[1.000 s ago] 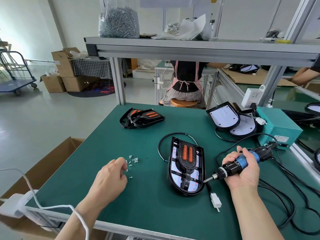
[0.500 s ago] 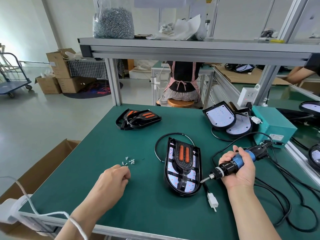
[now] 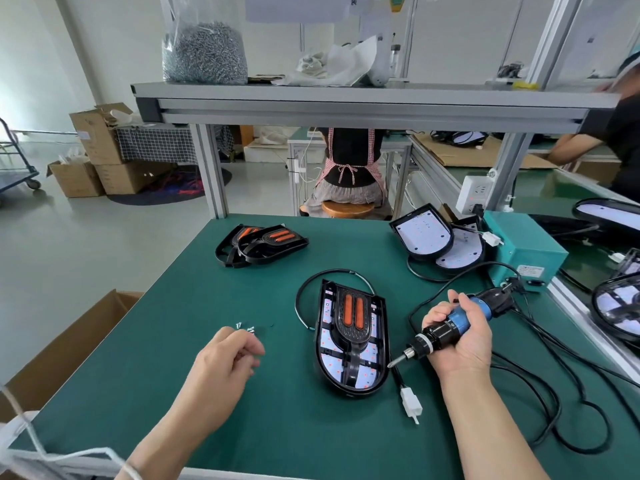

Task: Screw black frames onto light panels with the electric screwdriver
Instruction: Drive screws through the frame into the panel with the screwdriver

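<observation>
Screws (image 3: 244,328) lie loose on the green desk (image 3: 173,393), left of its middle. My left hand (image 3: 225,358) hovers just beside them with fingers curled in — whether a screw is pinched between them I cannot tell. My right hand (image 3: 464,337) is wrapped round the screwdriver (image 3: 446,329), its tip angled at the near right rim of the panel (image 3: 367,375) — kept close, I'd judge, so the bit reaches a hole quickly. That panel sits mid-desk with a black frame (image 3: 351,320) laid on it. Spare frames (image 3: 261,244) wait near the far edge; bare panels (image 3: 426,233) lean at the far right corner.
</observation>
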